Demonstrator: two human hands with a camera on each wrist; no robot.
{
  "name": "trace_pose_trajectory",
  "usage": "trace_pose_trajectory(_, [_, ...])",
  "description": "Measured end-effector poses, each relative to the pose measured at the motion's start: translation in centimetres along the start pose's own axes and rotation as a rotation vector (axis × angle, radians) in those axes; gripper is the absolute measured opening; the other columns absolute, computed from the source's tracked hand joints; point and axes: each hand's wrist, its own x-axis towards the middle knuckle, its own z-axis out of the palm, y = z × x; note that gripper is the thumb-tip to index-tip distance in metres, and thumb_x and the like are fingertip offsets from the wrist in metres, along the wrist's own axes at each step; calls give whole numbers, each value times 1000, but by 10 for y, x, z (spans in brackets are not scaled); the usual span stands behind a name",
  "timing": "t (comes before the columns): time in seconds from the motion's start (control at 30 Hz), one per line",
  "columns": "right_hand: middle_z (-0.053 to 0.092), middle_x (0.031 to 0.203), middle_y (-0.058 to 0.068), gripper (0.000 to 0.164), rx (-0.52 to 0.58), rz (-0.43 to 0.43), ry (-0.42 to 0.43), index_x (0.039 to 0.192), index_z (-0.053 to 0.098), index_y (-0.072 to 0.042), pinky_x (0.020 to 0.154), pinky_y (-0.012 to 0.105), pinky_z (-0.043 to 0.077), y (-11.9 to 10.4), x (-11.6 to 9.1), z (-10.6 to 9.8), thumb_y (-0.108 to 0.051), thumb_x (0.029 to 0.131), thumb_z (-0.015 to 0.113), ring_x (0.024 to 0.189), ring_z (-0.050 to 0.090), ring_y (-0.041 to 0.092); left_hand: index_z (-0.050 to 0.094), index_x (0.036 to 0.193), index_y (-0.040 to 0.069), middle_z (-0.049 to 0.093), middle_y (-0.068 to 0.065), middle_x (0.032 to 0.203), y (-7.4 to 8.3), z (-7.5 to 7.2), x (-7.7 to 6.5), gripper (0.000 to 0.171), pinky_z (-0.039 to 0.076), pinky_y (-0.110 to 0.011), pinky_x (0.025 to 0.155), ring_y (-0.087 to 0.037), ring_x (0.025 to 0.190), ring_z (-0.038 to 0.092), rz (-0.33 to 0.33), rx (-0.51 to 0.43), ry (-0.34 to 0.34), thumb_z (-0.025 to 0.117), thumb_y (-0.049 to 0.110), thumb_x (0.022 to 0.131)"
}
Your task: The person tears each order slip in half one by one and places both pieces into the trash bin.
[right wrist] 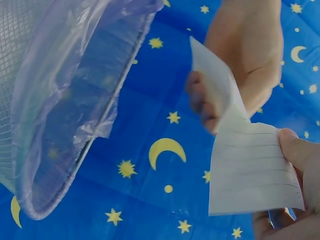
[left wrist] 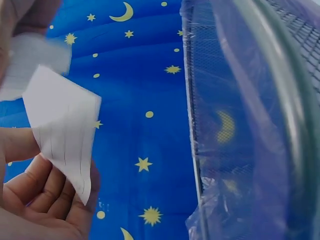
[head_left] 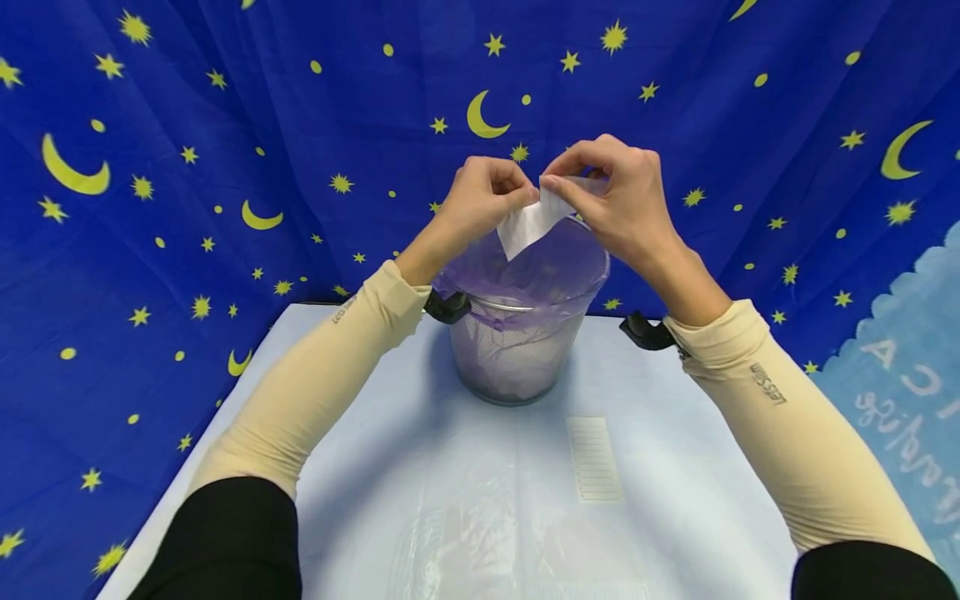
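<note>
Over the bin, my left hand (head_left: pixel 480 196) pinches one end of a strip of lined white paper (head_left: pixel 528 223) between thumb and fingers. My right hand (head_left: pixel 618 192) pinches the other end. In the right wrist view the paper (right wrist: pixel 255 170) bends sharply between the two hands; I cannot tell whether it is torn through. The left wrist view shows the lined part (left wrist: pixel 65 115) at the left fingers and a blurred part beyond it. Below the hands stands a mesh bin (head_left: pixel 517 358) with a purple plastic liner (head_left: pixel 525 271) folded over its rim.
Another lined paper strip (head_left: pixel 595 458) lies flat on the white table (head_left: pixel 360 500), in front of the bin and to its right. A blue cloth with yellow moons and stars (head_left: pixel 300 125) hangs behind. At the right edge is a light blue lettered panel (head_left: pixel 907 392).
</note>
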Motion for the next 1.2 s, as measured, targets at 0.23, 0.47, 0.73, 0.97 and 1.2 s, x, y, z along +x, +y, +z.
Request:
trace_pose_trajectory(0.23, [78,92,7,13,42,-42,34,96,83,-7,72,16,45,-19,1,-12,-20,95,81,81,58,5,76,84,6,66,-1,76,-10,6,-2,16,42,-26,62,-13,69,54,-57,77,-11,74,15,98])
trace_pose_trajectory(0.47, [79,93,12,15,48,-52,107,97,83,-3,71,16,46,-30,12,-26,-18,94,82,84,61,4,78,86,6,65,2,77,-17,10,-3,16,40,-24,63,-11,70,51,-120,153,13,76,16,98])
trace_pose_trajectory(0.73, [81,97,6,16,-45,28,49,98,85,-9,74,16,43,-13,10,-24,-25,96,80,81,54,1,82,87,9,71,2,78,-16,6,-5,12,43,-25,67,-11,73,54,-94,137,30,79,17,95])
trace_pose_trajectory(0.97, [81,102,3,16,-102,66,-32,104,84,-11,81,16,47,5,9,-15,-24,99,77,90,58,5,83,87,11,75,1,81,-19,-4,-8,10,47,-25,68,-13,73,59,-100,128,71,79,17,95])
trace_pose_trajectory(1.2, [80,113,1,19,-138,129,-102,114,82,-13,89,22,51,16,8,-9,-24,100,75,104,63,12,80,87,5,77,-10,84,-24,-16,-12,18,62,-43,79,-25,77,72,-107,44,82,75,18,99])
